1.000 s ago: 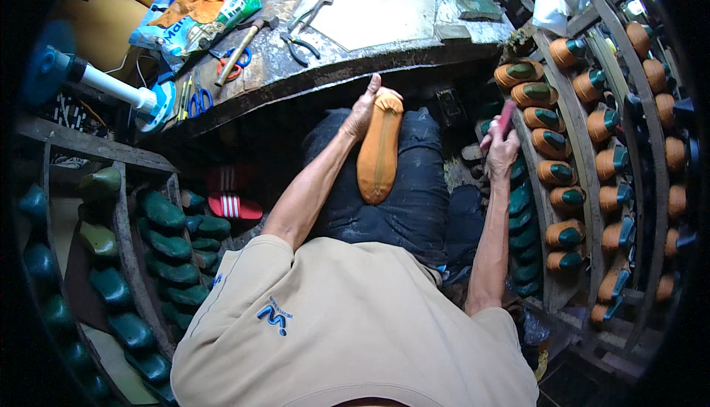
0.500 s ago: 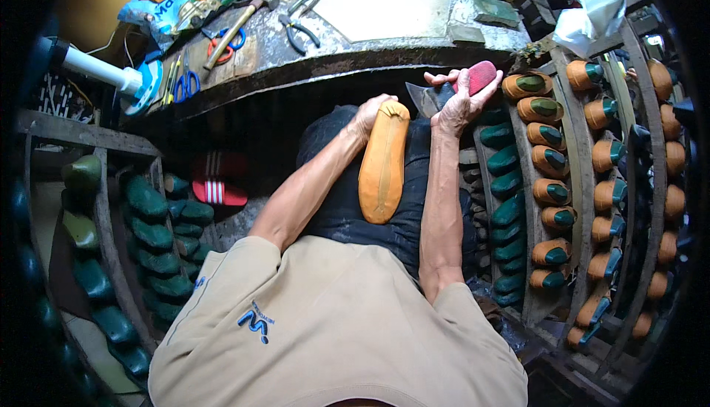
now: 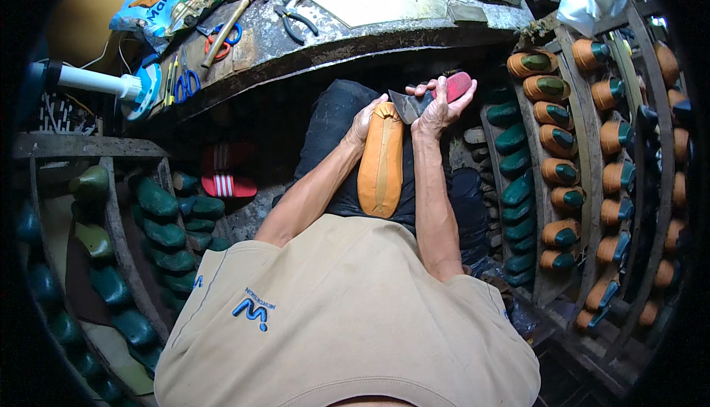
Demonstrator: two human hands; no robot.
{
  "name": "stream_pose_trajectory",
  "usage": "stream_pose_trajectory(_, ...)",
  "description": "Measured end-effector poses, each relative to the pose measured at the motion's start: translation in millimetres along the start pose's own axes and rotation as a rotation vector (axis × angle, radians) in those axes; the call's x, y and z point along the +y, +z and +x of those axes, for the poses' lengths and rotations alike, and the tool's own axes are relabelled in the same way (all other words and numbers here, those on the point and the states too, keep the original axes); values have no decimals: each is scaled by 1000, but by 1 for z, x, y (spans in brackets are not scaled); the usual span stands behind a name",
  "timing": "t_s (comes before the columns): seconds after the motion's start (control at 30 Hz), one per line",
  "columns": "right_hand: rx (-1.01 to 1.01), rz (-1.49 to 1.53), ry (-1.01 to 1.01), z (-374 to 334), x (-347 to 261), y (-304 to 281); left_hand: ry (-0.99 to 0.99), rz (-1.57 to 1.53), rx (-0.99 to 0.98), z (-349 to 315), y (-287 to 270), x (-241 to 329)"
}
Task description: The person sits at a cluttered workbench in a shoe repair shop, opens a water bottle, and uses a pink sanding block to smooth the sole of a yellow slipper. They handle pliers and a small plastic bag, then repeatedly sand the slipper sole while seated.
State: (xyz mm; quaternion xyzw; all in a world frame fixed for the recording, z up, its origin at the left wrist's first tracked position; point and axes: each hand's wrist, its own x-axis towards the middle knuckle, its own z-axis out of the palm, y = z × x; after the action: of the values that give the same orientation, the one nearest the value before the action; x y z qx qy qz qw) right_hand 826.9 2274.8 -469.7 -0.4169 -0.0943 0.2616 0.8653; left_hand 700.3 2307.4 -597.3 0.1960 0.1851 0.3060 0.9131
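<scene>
An orange-tan leather shoe upper (image 3: 379,177), pulled over a last, lies lengthwise on my lap with its sole side up. Pleats gather at its far end. My left hand (image 3: 362,120) is closed round the left side of that far end. In my right hand (image 3: 435,113), just to the right, is a broad-bladed knife (image 3: 410,106) with a red handle; the palm faces up and the fingers curl round it. Its dark blade points left and reaches the shoe's pleated end; whether it touches the leather I cannot tell.
A worn workbench (image 3: 340,50) crosses in front, bearing a hammer (image 3: 240,22), pliers (image 3: 296,24) and blue-handled scissors (image 3: 187,86). Wooden racks (image 3: 573,148) of orange shoes on lasts stand at right. Another rack (image 3: 111,207) with green lasts stands at left, near red striped slides (image 3: 229,185).
My right hand and the knife have moved left, bringing the blade to the shoe's far end. The shoe and my left hand have shifted only slightly.
</scene>
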Motion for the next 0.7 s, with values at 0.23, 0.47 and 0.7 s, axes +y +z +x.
stream_pose_trajectory(0.23,42,2,-25,0,10,3,-44,-41,42,-6,-7,5)
stream_pose_trajectory(0.47,25,-43,-95,-7,8,7,-38,-66,55,-14,3,8)
stream_pose_trajectory(0.7,12,-67,-147,-11,4,5,6,30,61,-20,4,4)
